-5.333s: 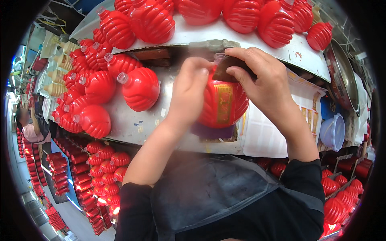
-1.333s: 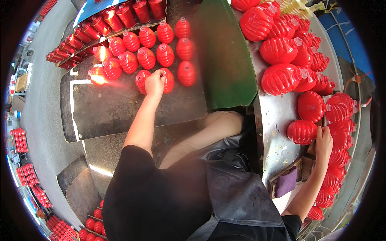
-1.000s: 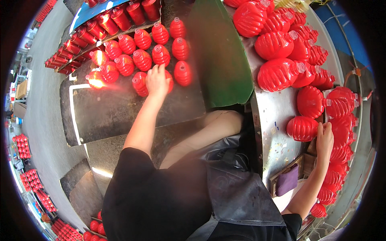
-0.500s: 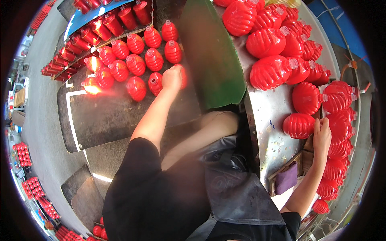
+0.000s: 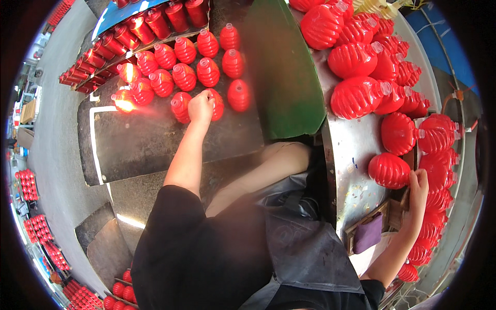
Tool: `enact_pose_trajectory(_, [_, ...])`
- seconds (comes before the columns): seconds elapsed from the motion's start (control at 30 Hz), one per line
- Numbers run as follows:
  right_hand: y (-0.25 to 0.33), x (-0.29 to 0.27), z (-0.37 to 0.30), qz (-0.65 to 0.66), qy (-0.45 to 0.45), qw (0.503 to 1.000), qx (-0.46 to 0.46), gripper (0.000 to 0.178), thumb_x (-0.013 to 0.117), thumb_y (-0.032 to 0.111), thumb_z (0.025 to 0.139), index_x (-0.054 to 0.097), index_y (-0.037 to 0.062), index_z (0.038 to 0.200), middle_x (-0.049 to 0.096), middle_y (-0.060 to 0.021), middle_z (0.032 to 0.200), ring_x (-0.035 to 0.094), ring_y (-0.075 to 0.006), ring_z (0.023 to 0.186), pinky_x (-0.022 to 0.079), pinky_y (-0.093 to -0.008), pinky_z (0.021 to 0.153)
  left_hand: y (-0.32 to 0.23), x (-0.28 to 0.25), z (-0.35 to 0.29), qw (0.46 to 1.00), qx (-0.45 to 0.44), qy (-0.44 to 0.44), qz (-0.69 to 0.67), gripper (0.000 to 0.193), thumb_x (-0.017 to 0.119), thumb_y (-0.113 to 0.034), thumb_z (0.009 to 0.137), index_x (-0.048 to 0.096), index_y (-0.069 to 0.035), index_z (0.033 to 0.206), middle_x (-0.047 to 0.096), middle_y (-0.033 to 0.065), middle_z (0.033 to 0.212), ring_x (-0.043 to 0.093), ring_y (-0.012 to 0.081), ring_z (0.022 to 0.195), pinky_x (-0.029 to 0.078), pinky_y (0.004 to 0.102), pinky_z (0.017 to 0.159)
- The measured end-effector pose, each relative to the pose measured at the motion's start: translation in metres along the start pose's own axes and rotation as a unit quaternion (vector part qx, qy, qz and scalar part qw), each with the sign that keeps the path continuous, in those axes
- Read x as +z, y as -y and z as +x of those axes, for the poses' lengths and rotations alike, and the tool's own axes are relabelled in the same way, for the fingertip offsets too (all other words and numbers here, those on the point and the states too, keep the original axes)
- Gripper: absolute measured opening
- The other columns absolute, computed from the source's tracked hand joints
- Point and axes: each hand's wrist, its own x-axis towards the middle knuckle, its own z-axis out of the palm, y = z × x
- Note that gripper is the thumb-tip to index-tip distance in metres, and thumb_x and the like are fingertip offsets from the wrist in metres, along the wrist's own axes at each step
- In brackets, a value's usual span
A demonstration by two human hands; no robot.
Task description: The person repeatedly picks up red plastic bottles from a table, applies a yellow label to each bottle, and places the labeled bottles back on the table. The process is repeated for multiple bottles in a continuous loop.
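Observation:
My left hand (image 5: 200,106) is closed at the neck of a ribbed red bottle (image 5: 217,106), in the front row on the dark board. A similar bottle (image 5: 180,107) stands to its left and another (image 5: 238,95) to its right. My right hand (image 5: 419,187) pinches the neck end of a red bottle (image 5: 388,170), which lies on its side over the metal table, its base towards me. My fingers hide that bottle's neck. Just beyond it lies another red bottle (image 5: 398,134).
Many red bottles lie piled along the metal table (image 5: 345,155). A green panel (image 5: 289,77) separates it from the dark board (image 5: 139,150). Red cylinders (image 5: 155,25) stand in rows at the far left. A purple pouch (image 5: 368,233) rests by a wooden tray.
My left hand has moved left from the front row's rightmost bottle to the one beside it. The bottle at my right hand has tilted slightly. The whole view has shifted a little.

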Motion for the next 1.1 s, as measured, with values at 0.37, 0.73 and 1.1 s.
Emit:
enact_pose_trajectory(0.37, [-0.026,-0.112,-0.141,0.156,-0.289,0.921,0.210,0.024,0.066,0.041,0.101,0.067,0.0181,0.109,0.047,0.0066,0.062,0.037,-0.0035,0.043,0.024,-0.0216,0.039,-0.002,-0.022,-0.003,0.997,0.055,-0.045,-0.039,0.037,0.082,-0.021,0.083,0.073,-0.006,0.116,0.074,0.0183,0.114,0.071,0.0362,0.106,0.055,0.0473,0.091])
enact_pose_trajectory(0.73, [-0.161,-0.279,-0.324,0.206,-0.642,0.692,0.256,0.037,0.074,0.046,0.095,0.068,0.0139,0.113,0.059,0.0006,0.090,0.053,-0.0129,0.071,0.040,-0.0278,0.060,0.090,-0.058,-0.002,0.991,-0.128,-0.048,0.006,0.041,0.079,-0.030,0.090,0.071,-0.009,0.124,0.077,0.0170,0.111,0.074,0.0357,0.103,0.057,0.0458,0.089])
enact_pose_trajectory(1.1, [-0.327,-0.327,-0.521,0.273,-0.696,0.614,0.254,0.041,0.068,0.034,0.102,0.067,0.0066,0.132,0.073,-0.0103,0.119,0.070,-0.0236,0.101,0.057,-0.0361,0.089,0.087,-0.059,0.027,0.986,-0.091,0.082,0.112,0.038,0.062,-0.035,0.102,0.068,-0.005,0.123,0.074,0.0232,0.115,0.070,0.0399,0.101,0.055,0.0499,0.088])
